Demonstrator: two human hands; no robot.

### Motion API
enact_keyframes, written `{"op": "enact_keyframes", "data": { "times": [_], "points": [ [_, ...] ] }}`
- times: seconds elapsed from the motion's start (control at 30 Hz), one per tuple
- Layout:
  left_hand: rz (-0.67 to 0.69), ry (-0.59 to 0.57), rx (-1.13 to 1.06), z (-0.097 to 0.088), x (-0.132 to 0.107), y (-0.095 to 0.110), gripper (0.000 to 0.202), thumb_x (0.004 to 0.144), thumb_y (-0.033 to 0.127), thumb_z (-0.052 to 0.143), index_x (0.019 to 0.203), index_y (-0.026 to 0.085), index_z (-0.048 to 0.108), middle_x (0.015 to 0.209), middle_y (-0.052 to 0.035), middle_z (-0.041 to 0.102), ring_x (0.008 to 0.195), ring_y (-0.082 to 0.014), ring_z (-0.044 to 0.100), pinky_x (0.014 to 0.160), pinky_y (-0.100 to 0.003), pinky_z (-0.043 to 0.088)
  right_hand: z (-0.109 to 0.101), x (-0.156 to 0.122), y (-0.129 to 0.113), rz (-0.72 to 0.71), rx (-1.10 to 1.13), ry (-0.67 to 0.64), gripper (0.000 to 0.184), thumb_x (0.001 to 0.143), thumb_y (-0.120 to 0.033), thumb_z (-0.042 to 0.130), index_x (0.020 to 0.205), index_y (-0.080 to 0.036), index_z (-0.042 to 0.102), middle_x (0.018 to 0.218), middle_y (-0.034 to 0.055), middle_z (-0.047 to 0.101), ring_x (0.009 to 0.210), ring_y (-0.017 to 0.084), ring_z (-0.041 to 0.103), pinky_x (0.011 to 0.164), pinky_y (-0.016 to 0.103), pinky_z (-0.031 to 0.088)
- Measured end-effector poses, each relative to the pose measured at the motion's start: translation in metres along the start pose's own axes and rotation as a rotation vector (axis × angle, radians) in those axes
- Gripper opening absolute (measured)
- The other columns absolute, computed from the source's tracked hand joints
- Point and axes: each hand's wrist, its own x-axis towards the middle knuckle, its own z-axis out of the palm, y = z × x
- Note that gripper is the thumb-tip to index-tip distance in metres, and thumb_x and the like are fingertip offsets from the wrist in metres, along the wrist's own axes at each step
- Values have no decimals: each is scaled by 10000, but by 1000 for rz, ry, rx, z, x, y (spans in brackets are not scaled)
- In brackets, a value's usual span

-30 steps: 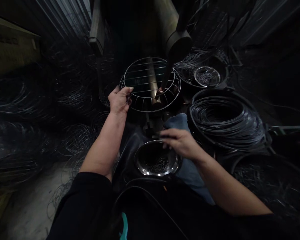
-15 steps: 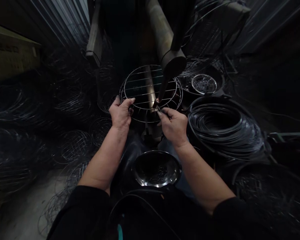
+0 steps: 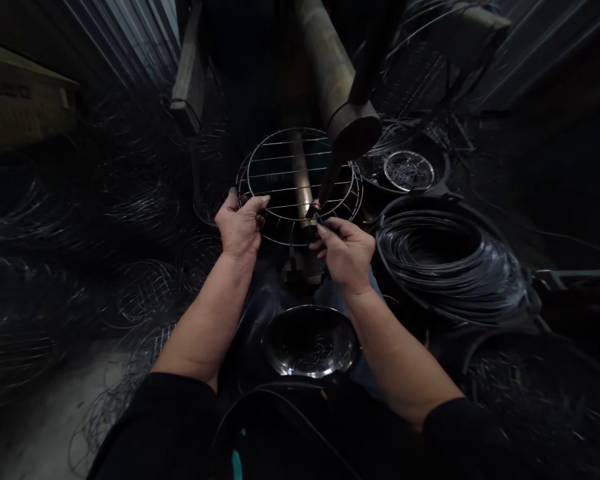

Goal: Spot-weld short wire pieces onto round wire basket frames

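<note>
A round wire rack (image 3: 279, 142) with parallel bars lies between the electrodes of what looks like a spot welder. My left hand (image 3: 239, 223) grips its left rim, thumb on top and fingers curled beneath. At the near right rim, my right hand (image 3: 349, 250) is closed in a pinch; a small dark piece, too small to name, seems to be between thumb and forefinger. Just beyond those fingertips, the upper electrode arm (image 3: 330, 179) comes down to a copper-coloured tip at the rack's edge. Under the rack runs the lower brass-coloured bar (image 3: 303, 180).
A shiny metal bowl (image 3: 311, 370) with small wire pieces rests near my lap. To the right stands a coil of wire (image 3: 445, 267) in a black tub, with a small round dish (image 3: 409, 171) of pieces behind it. Wire racks (image 3: 147, 290) pile up on the left.
The upper electrode arm sits slightly further right in view. My right hand's fingers have spread a little and shifted slightly. My left hand keeps its hold on the rack.
</note>
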Motion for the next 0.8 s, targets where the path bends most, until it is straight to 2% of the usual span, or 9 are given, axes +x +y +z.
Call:
{"op": "enact_keyframes", "data": {
  "times": [0.23,0.47,0.53,0.63,0.8],
  "points": [
    [-33,39,-8,2,-1,1,816,561,33,737,1335,154,507,752,30,595,529,-66,527,442,-182,378,3,-11,13,-93,97,58,133,778,-279,659,834,-159,673,636,-22,641,513,135,648,432,205,495],
    [-27,3,-22,4,3,2,741,552,42,744,1263,155,569,691,46,572,474,-57,490,416,-185,358,7,-6,17,-110,72,102,159,774,-314,657,820,-161,661,645,-17,633,509,134,640,434,213,489],
    [-34,-7,-29,4,5,1,759,550,46,750,1276,150,555,683,47,567,487,-64,501,419,-185,361,7,-3,16,-85,83,92,163,776,-306,651,844,-158,661,611,-25,621,491,129,627,414,201,462],
    [-50,6,-37,4,8,0,780,546,39,752,1289,157,546,684,46,568,490,-68,504,422,-187,360,6,1,13,-7,109,51,194,766,-317,653,883,-163,659,666,-20,645,499,124,627,395,191,441],
    [-45,-3,-41,4,6,2,750,552,36,742,1268,176,569,691,47,565,495,-58,504,433,-180,359,5,1,9,56,118,17,226,760,-368,665,860,-165,677,680,-19,641,490,120,622,353,176,392]
  ]
}}
